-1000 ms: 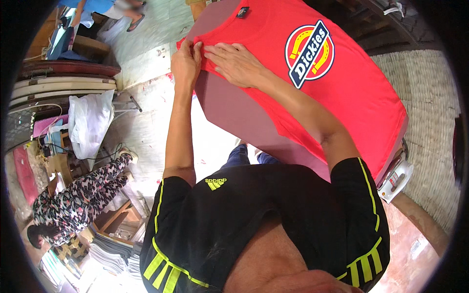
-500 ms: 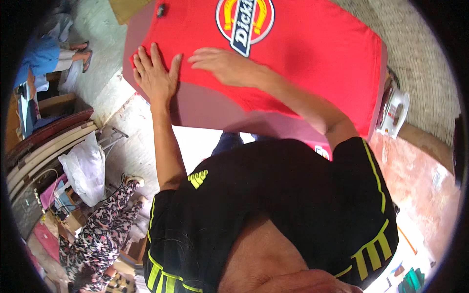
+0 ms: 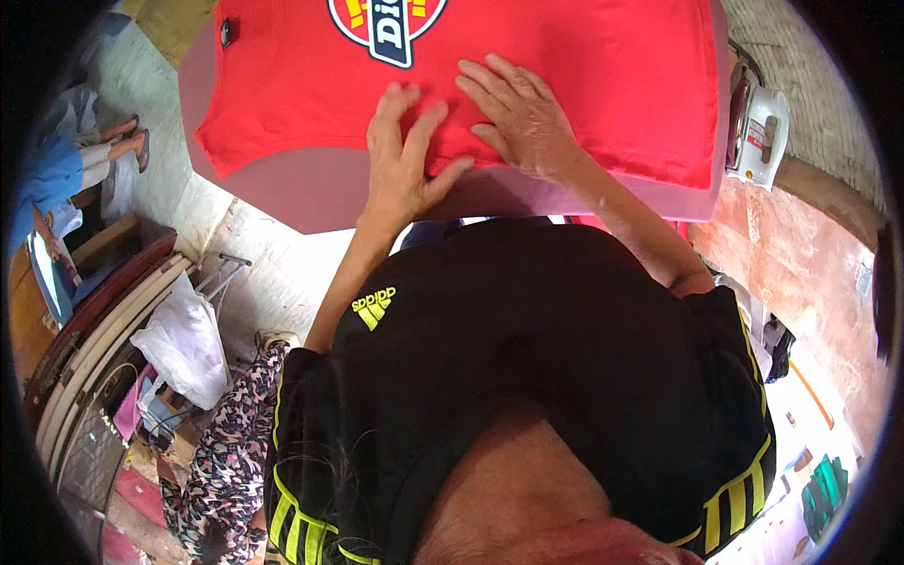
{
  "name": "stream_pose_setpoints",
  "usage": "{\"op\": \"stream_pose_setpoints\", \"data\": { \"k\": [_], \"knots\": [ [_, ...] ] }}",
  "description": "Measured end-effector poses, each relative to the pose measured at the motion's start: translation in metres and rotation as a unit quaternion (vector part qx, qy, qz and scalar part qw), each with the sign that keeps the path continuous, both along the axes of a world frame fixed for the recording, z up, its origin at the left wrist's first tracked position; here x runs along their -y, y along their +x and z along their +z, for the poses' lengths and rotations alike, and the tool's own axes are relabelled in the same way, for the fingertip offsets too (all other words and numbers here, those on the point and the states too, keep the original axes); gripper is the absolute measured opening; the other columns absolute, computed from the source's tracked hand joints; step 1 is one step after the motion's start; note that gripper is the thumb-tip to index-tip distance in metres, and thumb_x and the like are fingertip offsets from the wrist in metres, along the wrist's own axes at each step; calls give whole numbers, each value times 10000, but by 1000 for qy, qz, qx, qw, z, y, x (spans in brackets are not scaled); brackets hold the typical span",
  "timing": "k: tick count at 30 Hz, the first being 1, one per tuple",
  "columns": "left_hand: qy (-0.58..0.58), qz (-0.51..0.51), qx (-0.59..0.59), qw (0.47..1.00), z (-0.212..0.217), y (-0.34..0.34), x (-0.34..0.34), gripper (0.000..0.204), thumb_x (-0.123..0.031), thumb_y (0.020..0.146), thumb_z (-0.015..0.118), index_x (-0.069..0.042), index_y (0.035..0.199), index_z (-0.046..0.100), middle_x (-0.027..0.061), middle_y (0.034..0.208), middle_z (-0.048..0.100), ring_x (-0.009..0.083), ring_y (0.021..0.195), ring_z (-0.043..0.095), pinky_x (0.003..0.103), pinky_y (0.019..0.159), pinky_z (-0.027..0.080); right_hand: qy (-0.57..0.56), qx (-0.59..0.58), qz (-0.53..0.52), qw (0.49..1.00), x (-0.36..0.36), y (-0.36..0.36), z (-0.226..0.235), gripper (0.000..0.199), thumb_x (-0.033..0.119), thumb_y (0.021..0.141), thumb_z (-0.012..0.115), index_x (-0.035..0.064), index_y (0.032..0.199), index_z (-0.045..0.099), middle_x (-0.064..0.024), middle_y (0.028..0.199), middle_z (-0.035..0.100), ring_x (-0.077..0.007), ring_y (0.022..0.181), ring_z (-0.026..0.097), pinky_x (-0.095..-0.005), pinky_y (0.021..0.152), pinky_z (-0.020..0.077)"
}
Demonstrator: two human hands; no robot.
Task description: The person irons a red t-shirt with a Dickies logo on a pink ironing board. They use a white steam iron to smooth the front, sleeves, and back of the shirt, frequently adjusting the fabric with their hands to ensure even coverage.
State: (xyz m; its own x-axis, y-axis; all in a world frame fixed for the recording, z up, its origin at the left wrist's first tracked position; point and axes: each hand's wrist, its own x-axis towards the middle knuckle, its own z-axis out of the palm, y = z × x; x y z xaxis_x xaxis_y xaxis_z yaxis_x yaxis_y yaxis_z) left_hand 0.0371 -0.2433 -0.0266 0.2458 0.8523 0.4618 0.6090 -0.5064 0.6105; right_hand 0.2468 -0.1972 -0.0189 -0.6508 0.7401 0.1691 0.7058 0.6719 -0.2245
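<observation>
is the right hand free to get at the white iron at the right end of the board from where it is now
Probably yes. The right hand lies flat and empty on the red shirt, and the white iron stands just past the shirt's right edge. Only bare shirt shows between them; nothing blocks the way. The left hand is beside it, not across.

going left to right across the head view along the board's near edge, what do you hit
white plastic bag → lower hem corner of the red t-shirt → left hand → right hand → white iron standing at the board's right end
</observation>
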Motion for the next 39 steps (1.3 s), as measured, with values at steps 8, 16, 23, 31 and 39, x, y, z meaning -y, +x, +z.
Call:
{"op": "stream_pose_setpoints", "data": {
  "k": [8,16,23,31,39],
  "knots": [
    [-33,-90,-50,994,2,-27,13,175,-92,714,797,-72,864,709,72,954,607,293,1106,590,439,937,465,8,-6,-79,997,17,-27,-1,733,528,835,662,143,1433,486,-103,1544,364,-387,1418,301,-617,1105,260],
    [-50,-75,-135,987,14,-20,-1,238,-267,718,833,-88,742,677,35,837,620,261,926,583,414,779,440,-39,-44,54,997,9,-7,-10,740,482,841,685,203,1480,437,-69,1607,278,-328,1471,246,-569,1153,217],
    [-65,-43,-220,972,19,22,-24,545,-499,756,775,-136,1138,633,106,946,605,289,916,553,435,802,441,24,-15,-149,988,-33,80,2,747,579,884,593,162,1480,422,-127,1566,322,-367,1447,273,-580,1154,231],
    [61,-53,-328,941,12,85,-155,823,-742,839,537,-213,1466,470,141,1568,330,404,1438,290,658,1105,234,163,32,-334,928,-171,167,-1,674,510,979,455,34,1456,428,-202,1511,388,-357,1418,338,-486,1160,272],
    [99,101,-337,931,-24,154,-301,851,-747,870,477,-243,1541,337,121,1622,247,427,1474,215,736,1084,192,179,16,-339,924,-171,249,-20,788,569,958,464,11,1502,343,-224,1522,386,-396,1427,326,-533,1140,284]
  ]
}}
